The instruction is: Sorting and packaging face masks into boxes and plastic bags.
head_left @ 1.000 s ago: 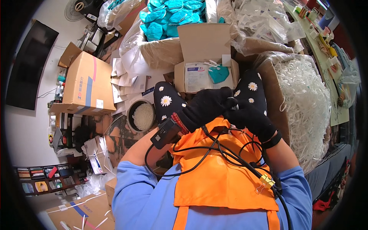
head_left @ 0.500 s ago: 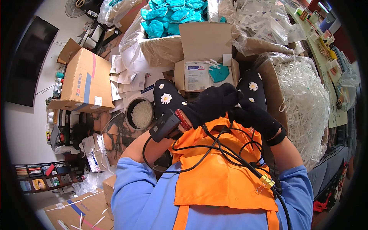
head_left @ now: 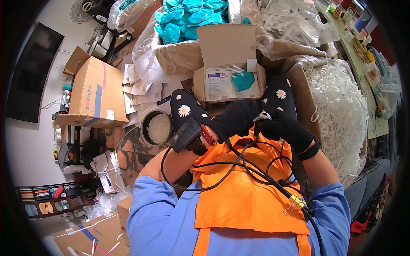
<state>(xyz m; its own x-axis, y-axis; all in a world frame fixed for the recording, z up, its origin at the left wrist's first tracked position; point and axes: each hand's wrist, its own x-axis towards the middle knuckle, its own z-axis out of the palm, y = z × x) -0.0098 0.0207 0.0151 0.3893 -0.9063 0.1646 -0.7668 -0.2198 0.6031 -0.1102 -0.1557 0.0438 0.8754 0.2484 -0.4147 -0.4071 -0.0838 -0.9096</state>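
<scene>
White strip (head_left: 263,116): small, bent.
Pinched at the fingertips of your right hand (head_left: 285,129), just beside your left hand (head_left: 238,117); ends hidden, too small for you to read exact shape.

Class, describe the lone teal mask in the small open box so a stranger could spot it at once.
At the top is a big box heaped with teal masks. Just below it stands a small box with its lid raised; the mask lies inside, right of a white packet. Unlike the heaped masks, it lies alone, small white pieces along its upper edge.
</scene>
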